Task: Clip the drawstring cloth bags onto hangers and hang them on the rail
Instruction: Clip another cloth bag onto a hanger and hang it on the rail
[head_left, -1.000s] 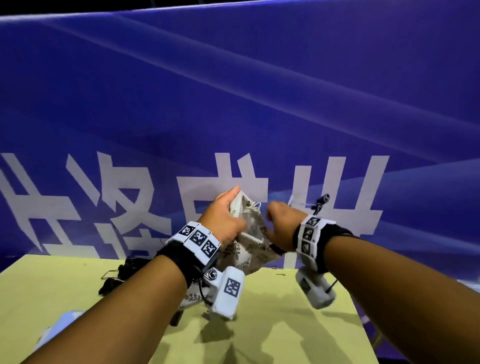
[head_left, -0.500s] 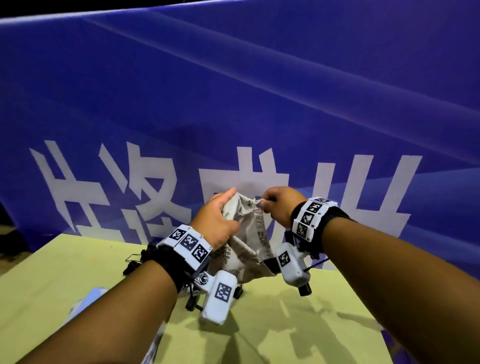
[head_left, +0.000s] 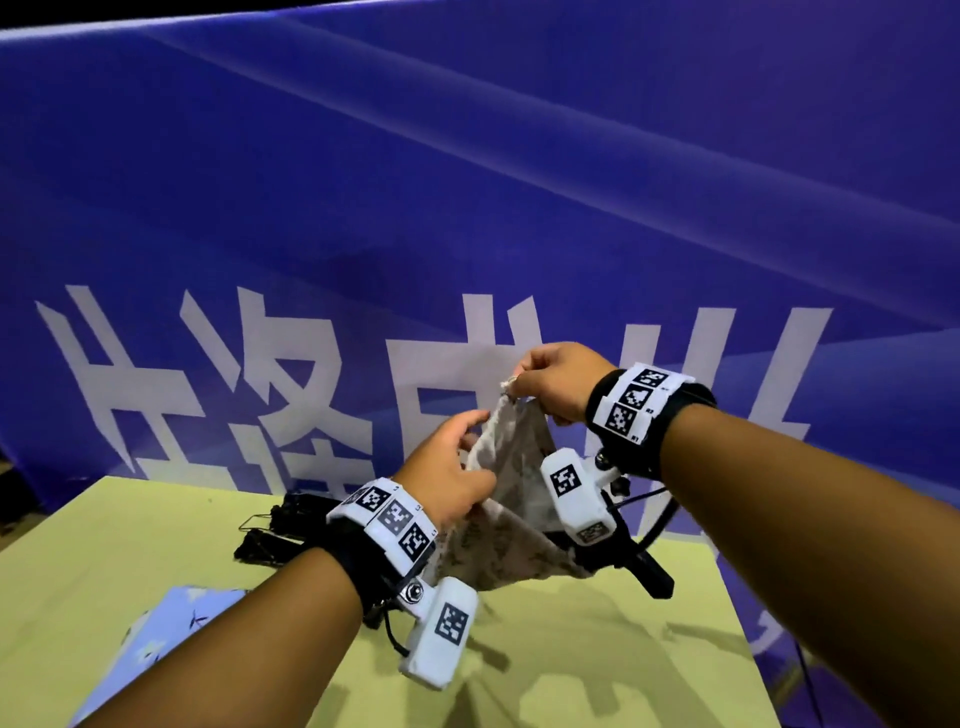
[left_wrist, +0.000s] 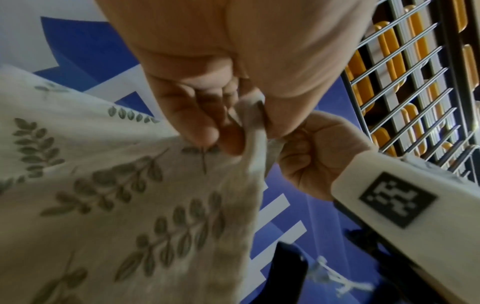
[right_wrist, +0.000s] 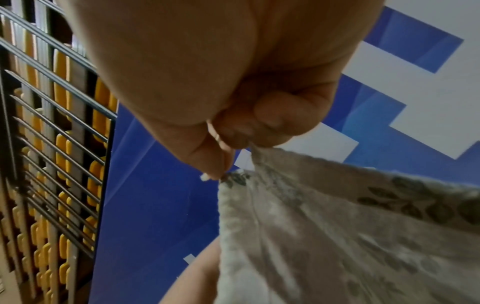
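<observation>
Since the earlier frame the right hand (head_left: 553, 382) has risen, pinching the leaf-print bag (head_left: 511, 499) by its top corner; the left hand (head_left: 447, 475) grips the cloth just below. Beneath both grips lie the yellow-green table (head_left: 597, 670), black hangers (head_left: 280, 525) and a blue banner (head_left: 467, 208) behind. Only the wrist views show a wire rack (left_wrist: 415, 78) beside.

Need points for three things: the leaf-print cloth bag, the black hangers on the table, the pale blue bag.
beige leaf-print cloth drawstring bag (head_left: 511, 540): head view, lower hanging cloth.
pile of black clip hangers (head_left: 283, 525): head view, middle of the pile on the yellow table.
pale blue patterned cloth bag (head_left: 171, 623): head view, its upper face.
</observation>
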